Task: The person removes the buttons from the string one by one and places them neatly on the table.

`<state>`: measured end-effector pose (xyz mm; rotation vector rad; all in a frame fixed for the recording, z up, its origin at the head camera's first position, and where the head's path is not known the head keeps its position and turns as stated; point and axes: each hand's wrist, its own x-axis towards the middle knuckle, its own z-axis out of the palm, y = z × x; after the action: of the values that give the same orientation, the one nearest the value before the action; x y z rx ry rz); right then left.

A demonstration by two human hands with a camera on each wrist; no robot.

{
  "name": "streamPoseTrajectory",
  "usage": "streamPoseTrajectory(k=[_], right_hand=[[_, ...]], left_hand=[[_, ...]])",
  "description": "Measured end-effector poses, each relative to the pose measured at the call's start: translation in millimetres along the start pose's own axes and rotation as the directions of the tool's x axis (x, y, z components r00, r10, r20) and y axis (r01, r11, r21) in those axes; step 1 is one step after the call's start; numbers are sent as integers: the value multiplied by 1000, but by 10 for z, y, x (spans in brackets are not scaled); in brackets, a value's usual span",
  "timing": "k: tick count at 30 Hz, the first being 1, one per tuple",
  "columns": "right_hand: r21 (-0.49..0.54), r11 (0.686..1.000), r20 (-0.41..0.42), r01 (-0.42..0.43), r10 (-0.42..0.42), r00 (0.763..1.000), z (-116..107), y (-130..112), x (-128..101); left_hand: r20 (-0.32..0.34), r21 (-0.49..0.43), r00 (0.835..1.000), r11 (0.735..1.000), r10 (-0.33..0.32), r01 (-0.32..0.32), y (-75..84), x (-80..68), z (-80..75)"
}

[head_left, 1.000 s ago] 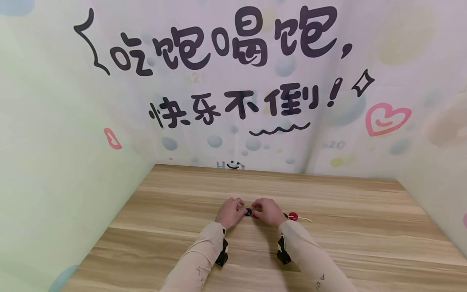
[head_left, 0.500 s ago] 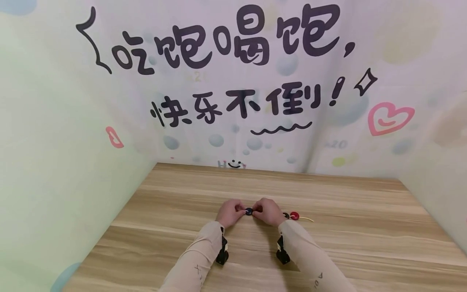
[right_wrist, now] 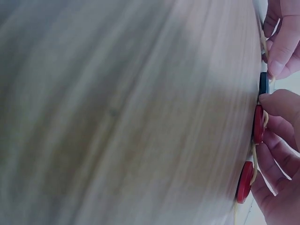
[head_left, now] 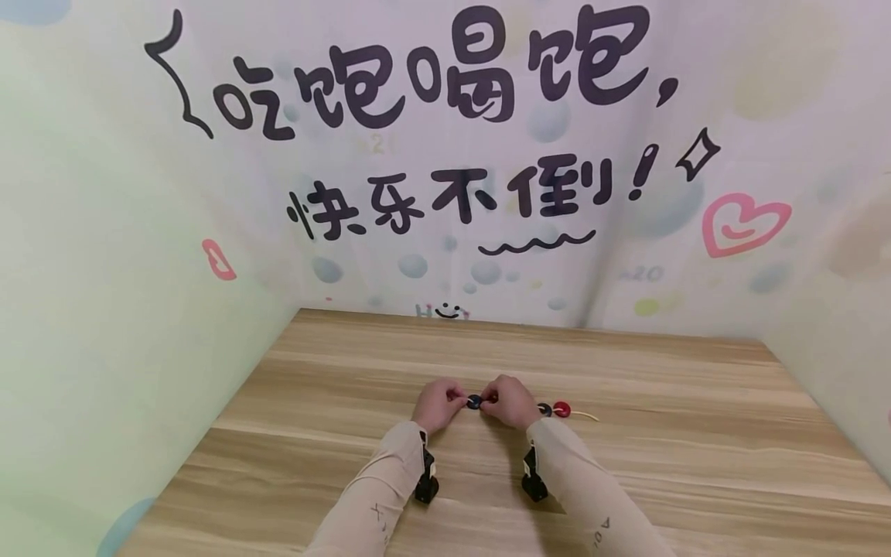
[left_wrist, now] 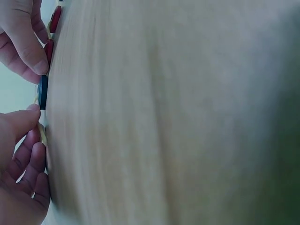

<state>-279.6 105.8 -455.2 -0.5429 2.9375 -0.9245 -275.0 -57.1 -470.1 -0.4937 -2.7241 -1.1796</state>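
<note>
Head view, lower centre of frame: we see both hands meeting on the wooden table with a dark blue button between them. The left hand pinches at the button's left edge with thumb and forefinger, the other fingers curled under. The right hand pinches at the right edge in the same way.

Left wrist view, upper left: the blue button stands on edge against the tabletop, a fingertip touching it from each side.

Right wrist view, right edge of frame: two red buttons sit below the blue one, on a pale yellow cord. The head view shows the cord trailing out to the right of the right hand.

We judge the step in hand to be threading the blue button onto the cord behind the red ones. Whether the cord end is already through a hole we cannot tell; the fingers hide it.

The next move calls for a steady hold on the button while the cord is fed and drawn through.
</note>
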Motion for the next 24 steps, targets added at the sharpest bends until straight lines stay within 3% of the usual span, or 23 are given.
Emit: streamPoseTrajectory(k=[7,15,24], right_hand=[[3,1000,2,-20,20,1000,2,-7,2],[-9,1000,-43,-13,13,999,27,-21,15],[18,998,-29,-67,67,997,-1,-29,-4]], left_hand=[[-8,-18,1000,1000,-11,11,32,18,26],[-10,-78,1000,997,10,-11,230,49,-36],[1,-137,999,990,-42,42,186,44,-10]])
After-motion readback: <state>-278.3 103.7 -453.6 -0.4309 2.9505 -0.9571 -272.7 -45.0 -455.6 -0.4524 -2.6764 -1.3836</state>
